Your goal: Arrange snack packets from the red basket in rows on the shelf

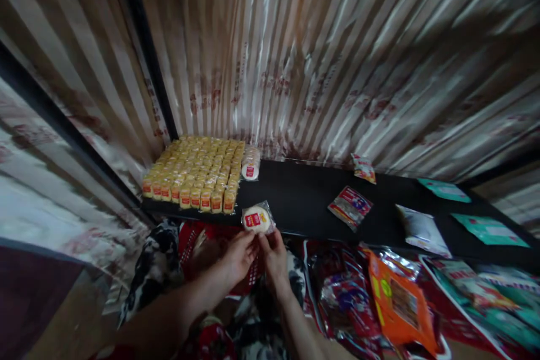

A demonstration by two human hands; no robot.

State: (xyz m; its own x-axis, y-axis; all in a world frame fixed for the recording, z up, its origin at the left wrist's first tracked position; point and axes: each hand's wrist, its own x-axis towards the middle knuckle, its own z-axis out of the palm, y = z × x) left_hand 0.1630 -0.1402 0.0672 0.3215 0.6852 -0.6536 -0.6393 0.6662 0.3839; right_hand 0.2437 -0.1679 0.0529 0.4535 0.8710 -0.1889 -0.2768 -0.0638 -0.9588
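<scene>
In front of me, over the front edge of the black shelf, is a round white cracker packet in clear wrap with a red label. My left hand pinches its lower edge. My right hand grips the lower right corner, thumb and fingers together. At the shelf's left end, small yellow packets with red labels stand in tight rows. Against their right side is a short row of similar round white packets, running back toward the wall.
A red and silver packet, a small snack bag, a white pouch and green packets lie farther right. Below the shelf are a red basket and bags holding an orange packet. A dark post rises at left.
</scene>
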